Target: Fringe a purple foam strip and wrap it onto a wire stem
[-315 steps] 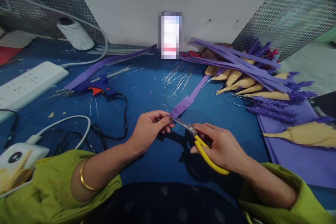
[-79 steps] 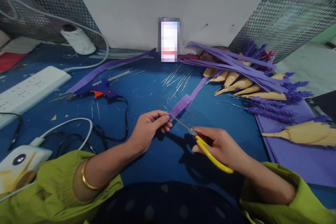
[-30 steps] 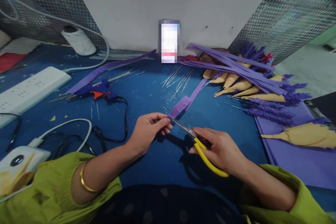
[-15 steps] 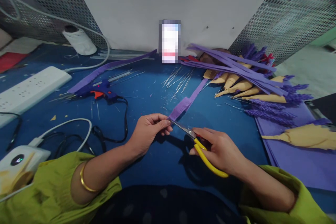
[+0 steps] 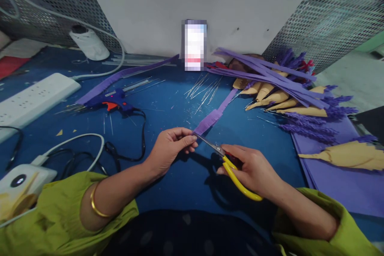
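My left hand (image 5: 176, 144) pinches the near end of a purple paper strip (image 5: 210, 122) between thumb and fingers. The strip runs away from me to the right and has fine cuts along one edge. Yellow-handled scissors (image 5: 240, 184) are in my right hand (image 5: 250, 168), its fingers through and around the handles. Their blades look nearly closed, and the tips meet the strip right beside my left fingertips. How much paper lies between the blades I cannot tell.
A blue glue gun (image 5: 115, 101) with a black cord and a white power strip (image 5: 36, 100) lie left. Thin wires (image 5: 204, 88) are scattered at the back, before a propped phone (image 5: 194, 46). Wrapped purple flowers (image 5: 312, 128), loose strips (image 5: 270, 74) and purple sheets (image 5: 345, 188) lie right.
Both hands stay almost in place, with the scissor tips still at the strip's near end. The view has shifted very slightly.
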A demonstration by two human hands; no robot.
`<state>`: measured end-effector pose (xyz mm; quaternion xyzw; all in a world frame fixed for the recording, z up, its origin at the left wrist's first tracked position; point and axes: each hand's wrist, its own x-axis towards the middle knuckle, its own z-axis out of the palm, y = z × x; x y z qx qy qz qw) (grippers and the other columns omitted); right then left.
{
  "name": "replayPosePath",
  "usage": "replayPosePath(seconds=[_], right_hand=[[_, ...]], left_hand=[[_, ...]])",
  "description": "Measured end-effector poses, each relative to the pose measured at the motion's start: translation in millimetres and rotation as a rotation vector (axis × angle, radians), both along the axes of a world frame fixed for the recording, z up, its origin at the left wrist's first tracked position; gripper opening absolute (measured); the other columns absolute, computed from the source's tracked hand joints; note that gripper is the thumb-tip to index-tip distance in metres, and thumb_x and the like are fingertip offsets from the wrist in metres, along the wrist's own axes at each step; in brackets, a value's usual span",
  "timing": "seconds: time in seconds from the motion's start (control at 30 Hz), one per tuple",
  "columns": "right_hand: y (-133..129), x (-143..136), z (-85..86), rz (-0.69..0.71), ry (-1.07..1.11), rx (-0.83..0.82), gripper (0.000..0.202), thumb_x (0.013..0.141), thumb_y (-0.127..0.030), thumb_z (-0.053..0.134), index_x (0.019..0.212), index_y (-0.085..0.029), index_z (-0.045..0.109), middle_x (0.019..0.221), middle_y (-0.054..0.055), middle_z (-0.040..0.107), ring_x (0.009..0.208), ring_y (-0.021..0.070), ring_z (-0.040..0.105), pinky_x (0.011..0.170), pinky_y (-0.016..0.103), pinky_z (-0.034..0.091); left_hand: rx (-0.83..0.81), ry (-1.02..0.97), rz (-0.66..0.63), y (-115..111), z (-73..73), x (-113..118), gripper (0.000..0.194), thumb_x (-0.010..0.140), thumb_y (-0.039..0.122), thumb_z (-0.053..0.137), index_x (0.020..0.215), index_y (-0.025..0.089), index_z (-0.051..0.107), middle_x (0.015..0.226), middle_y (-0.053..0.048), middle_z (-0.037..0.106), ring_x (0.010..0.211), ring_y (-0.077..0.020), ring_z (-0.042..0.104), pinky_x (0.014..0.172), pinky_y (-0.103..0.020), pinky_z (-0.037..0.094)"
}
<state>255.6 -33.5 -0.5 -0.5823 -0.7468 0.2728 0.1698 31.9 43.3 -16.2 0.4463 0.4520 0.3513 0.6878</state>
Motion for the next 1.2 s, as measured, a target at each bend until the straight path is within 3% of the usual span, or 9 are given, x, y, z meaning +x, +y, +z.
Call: replayPosePath(seconds=[0.33, 0.8, 1.2], right_hand=[[-0.1, -1.8, 0.3, -0.017, -0.076, 0.015, 0.049, 0.081, -0.056, 0.068, 0.117, -0.024, 0.064, 0.087, 0.003, 0.068, 0.069, 0.0165, 0.064, 0.064, 0.027, 0.046], [-1.3, -1.2, -1.2, 0.005, -0.044, 0.020, 0.047, 0.083, -0.056, 0.065, 0.116, -0.022, 0.064, 0.098, 0.008, 0.071, 0.077, 0.0199, 0.067, 0.073, 0.030, 0.051], [-3.4, -0.6, 1.3, 0.035, -0.055, 0.036, 0.050, 0.088, -0.057, 0.058, 0.118, -0.018, 0.063, 0.089, 0.008, 0.069, 0.073, 0.0187, 0.065, 0.065, 0.028, 0.048]], left_hand=[[0.008, 0.015, 0.037, -1.3, -1.8, 0.5, 0.014, 0.072, 0.027, 0.075, 0.073, 0.014, 0.071, 0.063, -0.003, 0.070, 0.055, -0.0112, 0.060, 0.055, -0.022, 0.046], [0.013, 0.023, 0.035, -1.3, -1.3, 1.5, 0.014, 0.072, 0.027, 0.075, 0.072, 0.014, 0.071, 0.063, -0.003, 0.070, 0.054, -0.0104, 0.059, 0.054, -0.021, 0.046], [-0.001, 0.009, 0.015, -0.6, -1.9, 1.0, 0.011, 0.074, 0.024, 0.073, 0.072, 0.014, 0.070, 0.063, -0.002, 0.070, 0.054, -0.0094, 0.059, 0.053, -0.020, 0.045]])
